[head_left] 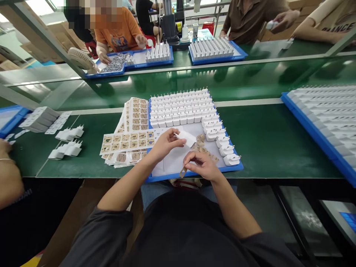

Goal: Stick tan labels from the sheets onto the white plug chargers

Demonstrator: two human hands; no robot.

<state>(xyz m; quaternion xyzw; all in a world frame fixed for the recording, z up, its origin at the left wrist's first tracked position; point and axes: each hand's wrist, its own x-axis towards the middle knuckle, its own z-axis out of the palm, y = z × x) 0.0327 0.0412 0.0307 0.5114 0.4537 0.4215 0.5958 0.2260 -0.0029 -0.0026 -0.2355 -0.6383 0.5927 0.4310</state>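
1. Plug: smooth white plastic.
2. Tray: blue plastic, a bit shiny.
3. Sheets: flat paper.
4. Tab: thin and brown, looks like dull card.
5. Table: green and smooth, not very shiny.
6. Belt: green, smooth, very shiny.
7. Sleeve: dull black cloth.

We are in a factory assembly workshop: a long green workbench carries shallow blue plastic trays holding rows of white plastic plug-shaped pieces with metal pins. Across from us, a person in an orange T-shirt and a person in a brown shirt are at similar trays, with tan cardboard boxes stacked behind.
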